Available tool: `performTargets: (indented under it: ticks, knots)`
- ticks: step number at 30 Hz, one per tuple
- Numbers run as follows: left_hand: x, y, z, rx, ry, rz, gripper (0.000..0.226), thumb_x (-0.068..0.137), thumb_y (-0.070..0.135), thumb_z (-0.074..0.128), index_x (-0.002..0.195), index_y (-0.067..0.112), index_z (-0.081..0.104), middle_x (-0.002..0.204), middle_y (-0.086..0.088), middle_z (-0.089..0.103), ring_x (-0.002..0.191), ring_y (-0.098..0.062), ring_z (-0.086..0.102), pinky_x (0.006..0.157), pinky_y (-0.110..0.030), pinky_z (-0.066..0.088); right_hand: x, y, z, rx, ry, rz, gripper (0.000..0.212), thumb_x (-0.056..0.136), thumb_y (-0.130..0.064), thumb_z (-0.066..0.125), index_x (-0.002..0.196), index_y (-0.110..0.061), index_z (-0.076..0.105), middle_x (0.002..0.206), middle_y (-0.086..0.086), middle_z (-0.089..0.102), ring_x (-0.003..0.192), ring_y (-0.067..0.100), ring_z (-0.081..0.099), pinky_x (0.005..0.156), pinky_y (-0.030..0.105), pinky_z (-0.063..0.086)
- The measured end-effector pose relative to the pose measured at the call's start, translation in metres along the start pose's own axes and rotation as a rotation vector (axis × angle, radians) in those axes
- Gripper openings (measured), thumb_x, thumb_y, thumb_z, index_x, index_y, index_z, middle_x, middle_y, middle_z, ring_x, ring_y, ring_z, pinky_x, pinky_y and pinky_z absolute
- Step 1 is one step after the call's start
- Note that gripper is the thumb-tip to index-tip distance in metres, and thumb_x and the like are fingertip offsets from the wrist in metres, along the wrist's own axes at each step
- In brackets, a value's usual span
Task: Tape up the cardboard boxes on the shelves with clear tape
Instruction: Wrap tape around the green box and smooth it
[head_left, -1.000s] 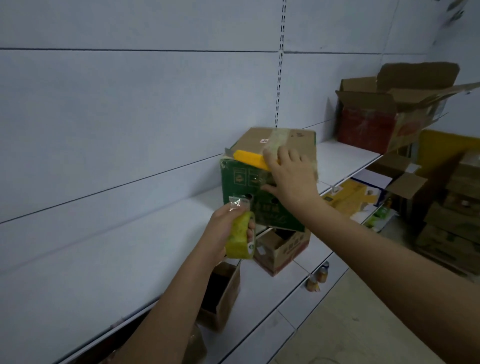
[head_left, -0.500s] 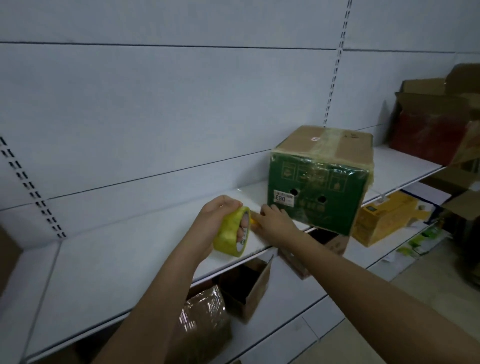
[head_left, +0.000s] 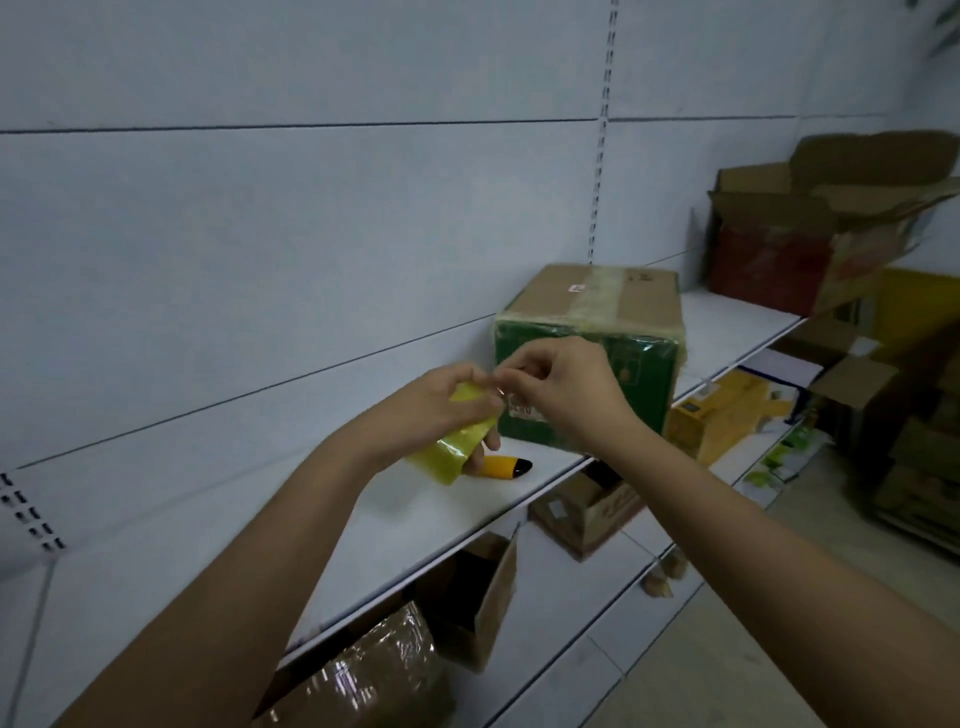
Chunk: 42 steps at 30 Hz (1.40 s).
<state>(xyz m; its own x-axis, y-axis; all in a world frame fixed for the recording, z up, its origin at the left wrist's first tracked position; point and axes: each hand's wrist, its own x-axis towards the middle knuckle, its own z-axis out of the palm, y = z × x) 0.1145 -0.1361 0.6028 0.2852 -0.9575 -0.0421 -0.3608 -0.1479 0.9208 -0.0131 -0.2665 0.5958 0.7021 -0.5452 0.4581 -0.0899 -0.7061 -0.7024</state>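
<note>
Currently both hands work in front of the green box (head_left: 587, 384), which sits on the white shelf (head_left: 218, 525) against the back panel. Top flaps of the green box are closed, with a strip of clear tape running across the brown top and over the front edge.

Left hand (head_left: 436, 405) grips the tape roll (head_left: 460, 441), yellowish, fingers curled round it, just left of the green box and above the shelf. Right hand (head_left: 558, 384) has fingers curled, fingertips pinching at the top edge of the tape roll next to the left thumb; whether a loose tape end is between them cannot be told. Right hand overlaps the green box's front face in view.

Yellow cutter (head_left: 504, 466) with a black tip lies flat on the shelf, just left of the green box's lower corner, under the left hand.

Open red box (head_left: 769, 265), flaps up, stands on the same shelf well right of the green box. Lower shelf below the green box holds a small open carton (head_left: 592, 512); further left, a wrapped brown box (head_left: 374, 680) and another open carton (head_left: 483, 597).
</note>
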Motion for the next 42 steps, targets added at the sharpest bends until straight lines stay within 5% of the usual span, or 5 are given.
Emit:
performTargets:
  ticks: [7,14,24,37,42]
  knots:
    - [0.033,0.049,0.0,0.325,-0.251,0.112,0.067,0.093,0.022,0.071,0.147,0.038,0.034,0.088,-0.016,0.075,0.073,-0.033,0.074,0.066,-0.04,0.062,-0.011,0.011,-0.064,-0.039,0.259,0.183,0.017,0.086,-0.031,0.075,0.07,-0.029,0.072,0.062,-0.011,0.069,0.061,-0.001,0.064,0.059,0.014,0.05]
    - [0.046,0.052,-0.07,0.849,-0.069,0.067,0.071,0.089,0.041,0.072,0.14,0.061,0.028,0.072,0.005,0.074,0.058,-0.015,0.072,0.066,-0.026,0.059,-0.027,0.056,-0.158,-0.003,0.577,0.333,0.015,0.089,-0.023,0.073,0.084,-0.009,0.075,0.075,0.004,0.073,0.059,0.008,0.064,0.066,0.028,0.057]
    - [0.139,0.047,-0.099,0.816,-0.086,0.042,0.066,0.084,0.036,0.077,0.141,0.049,0.046,0.09,0.001,0.071,0.061,-0.019,0.074,0.077,-0.04,0.062,-0.002,0.102,-0.147,0.028,0.498,0.377,0.012,0.091,-0.023,0.069,0.086,-0.014,0.075,0.074,-0.001,0.073,0.059,0.004,0.065,0.063,0.023,0.054]
    - [0.197,0.012,-0.101,0.697,-0.245,0.032,0.066,0.085,0.031,0.075,0.135,0.06,0.042,0.088,0.003,0.077,0.066,-0.021,0.074,0.069,-0.033,0.062,0.0,0.136,-0.105,0.038,0.391,0.491,0.018,0.097,-0.03,0.058,0.089,-0.017,0.069,0.076,0.0,0.069,0.061,-0.001,0.063,0.063,0.019,0.047]
    - [0.203,-0.007,-0.103,0.58,-0.25,0.077,0.068,0.082,0.034,0.076,0.134,0.063,0.043,0.108,0.006,0.074,0.08,-0.021,0.075,0.063,-0.026,0.06,0.003,0.142,-0.09,-0.109,0.438,0.684,0.075,0.089,-0.052,0.063,0.15,-0.018,0.034,0.09,-0.003,0.064,0.087,0.018,0.066,0.08,0.042,0.058]
